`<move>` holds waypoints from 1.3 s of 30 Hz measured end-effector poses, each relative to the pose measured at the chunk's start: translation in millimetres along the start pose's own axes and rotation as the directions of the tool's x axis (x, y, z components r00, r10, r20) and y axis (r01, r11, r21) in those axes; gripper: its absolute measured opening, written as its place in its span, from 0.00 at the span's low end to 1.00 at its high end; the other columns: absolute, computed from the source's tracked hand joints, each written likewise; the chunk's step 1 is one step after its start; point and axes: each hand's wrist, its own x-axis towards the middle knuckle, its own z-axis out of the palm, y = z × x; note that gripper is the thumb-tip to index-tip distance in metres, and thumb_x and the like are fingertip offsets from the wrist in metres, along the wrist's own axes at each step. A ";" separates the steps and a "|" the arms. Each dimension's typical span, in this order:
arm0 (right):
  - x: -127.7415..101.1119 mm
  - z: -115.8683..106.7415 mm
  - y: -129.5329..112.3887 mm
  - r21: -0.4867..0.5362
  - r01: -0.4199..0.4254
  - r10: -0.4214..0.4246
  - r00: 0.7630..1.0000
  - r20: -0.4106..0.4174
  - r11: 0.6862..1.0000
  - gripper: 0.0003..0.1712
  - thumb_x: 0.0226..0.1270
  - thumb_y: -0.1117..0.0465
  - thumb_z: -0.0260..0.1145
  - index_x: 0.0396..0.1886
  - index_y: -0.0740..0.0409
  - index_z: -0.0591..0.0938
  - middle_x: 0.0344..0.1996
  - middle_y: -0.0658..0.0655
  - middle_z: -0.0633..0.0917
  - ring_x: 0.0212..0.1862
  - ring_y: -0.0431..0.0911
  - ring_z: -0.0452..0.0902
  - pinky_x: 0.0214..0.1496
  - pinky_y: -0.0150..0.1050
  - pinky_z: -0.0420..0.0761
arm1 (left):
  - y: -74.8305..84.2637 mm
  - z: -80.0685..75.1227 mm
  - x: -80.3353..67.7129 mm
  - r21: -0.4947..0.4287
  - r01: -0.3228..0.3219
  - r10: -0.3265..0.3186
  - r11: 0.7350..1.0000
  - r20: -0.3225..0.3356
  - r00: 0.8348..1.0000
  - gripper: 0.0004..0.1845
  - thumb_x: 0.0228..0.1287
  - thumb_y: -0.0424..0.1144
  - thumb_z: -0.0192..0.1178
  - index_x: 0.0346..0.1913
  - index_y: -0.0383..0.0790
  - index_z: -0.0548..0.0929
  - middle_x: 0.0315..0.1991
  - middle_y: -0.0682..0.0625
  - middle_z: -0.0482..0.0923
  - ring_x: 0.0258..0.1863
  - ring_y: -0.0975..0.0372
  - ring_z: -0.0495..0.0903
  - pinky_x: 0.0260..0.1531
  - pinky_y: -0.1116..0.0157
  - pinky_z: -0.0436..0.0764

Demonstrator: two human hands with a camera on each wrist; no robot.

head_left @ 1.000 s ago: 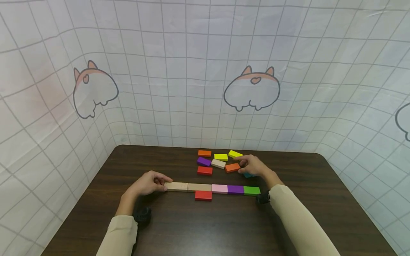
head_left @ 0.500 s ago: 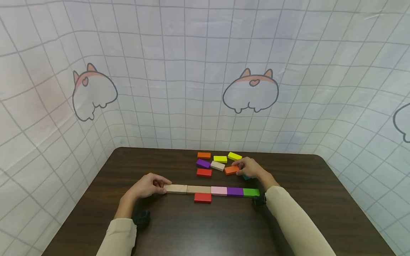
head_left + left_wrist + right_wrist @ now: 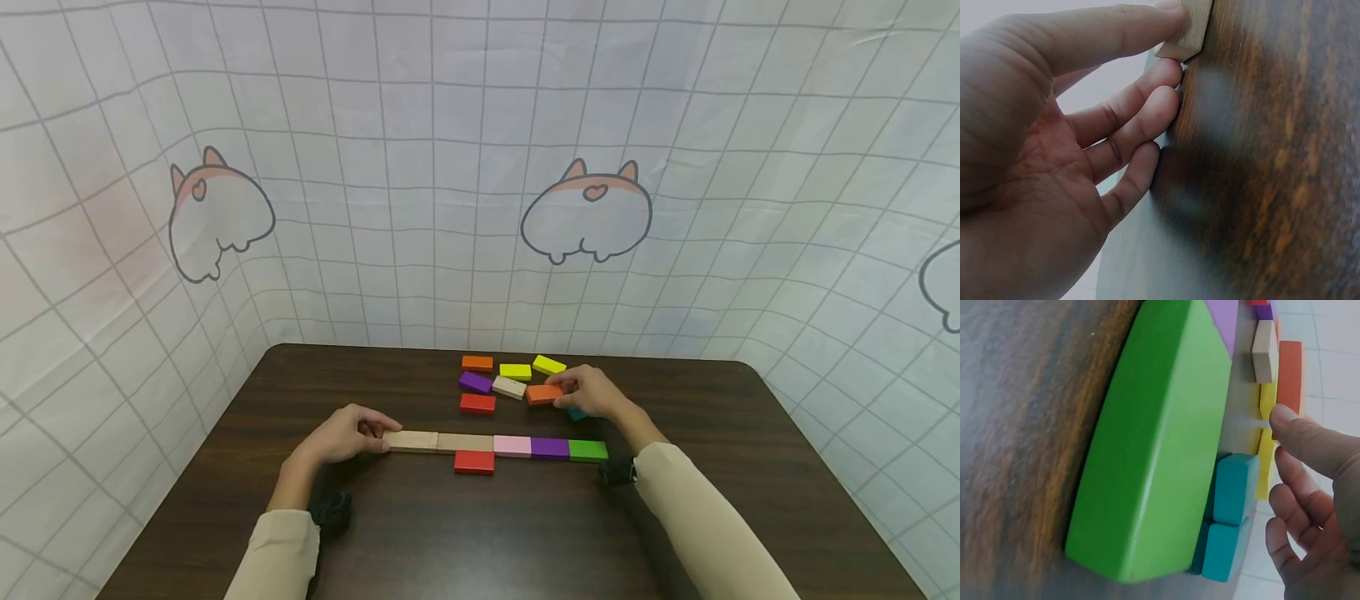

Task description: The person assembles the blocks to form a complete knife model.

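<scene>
My left hand (image 3: 341,435) holds the left end of a plain wooden block (image 3: 412,442) between thumb and forefinger. In the left wrist view the thumb lies on that block (image 3: 1192,28), and the other fingertips rest at the tabletop. The block starts a straight row: a second plain wooden block (image 3: 465,443), then pink (image 3: 512,447), purple (image 3: 550,449) and green (image 3: 588,451) ones. Behind the row, my right hand (image 3: 596,393) pinches an orange block (image 3: 543,395) by its right end. The right wrist view has this orange block (image 3: 1290,372) tilted up from the others.
A red block (image 3: 474,462) lies against the row's near side. Loose blocks lie behind: red (image 3: 477,404), purple (image 3: 476,382), plain wood (image 3: 510,387), orange (image 3: 477,363) and two yellow (image 3: 515,372). Two teal blocks (image 3: 1235,487) sit beyond the green one, partly under my right hand.
My right hand has drawn back from near the yellow block, closed its thumb and forefinger on the orange block and raised it slightly. The left hand and the row stay put.
</scene>
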 end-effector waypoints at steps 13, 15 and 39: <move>-19.3 -6.7 -3.5 -0.029 0.111 -0.111 0.994 0.012 0.993 0.19 0.65 0.62 0.76 0.56 0.59 0.87 0.25 0.49 0.78 0.28 0.44 0.69 0.32 0.40 0.71 | -3.8 0.5 0.1 0.013 0.001 -0.001 1.000 -0.008 1.000 0.13 0.64 0.33 0.72 0.51 0.40 0.91 0.31 0.52 0.80 0.30 0.58 0.76 0.31 0.62 0.76; -22.9 -7.7 -4.5 -0.033 0.114 -0.114 0.993 0.012 0.993 0.20 0.65 0.62 0.76 0.56 0.59 0.87 0.26 0.49 0.79 0.28 0.44 0.70 0.32 0.40 0.72 | -3.5 0.5 -0.2 0.011 -0.003 0.004 1.000 -0.007 1.000 0.13 0.64 0.33 0.72 0.51 0.40 0.91 0.32 0.52 0.80 0.30 0.58 0.76 0.31 0.62 0.76; -80.3 11.6 -28.1 -0.013 0.238 -0.238 0.970 0.041 0.971 0.20 0.62 0.59 0.79 0.53 0.58 0.89 0.25 0.42 0.80 0.25 0.38 0.71 0.28 0.35 0.74 | 1.3 -0.5 -0.9 -0.001 -0.014 0.014 1.000 0.001 1.000 0.13 0.64 0.32 0.72 0.52 0.38 0.90 0.32 0.50 0.80 0.30 0.57 0.75 0.31 0.61 0.76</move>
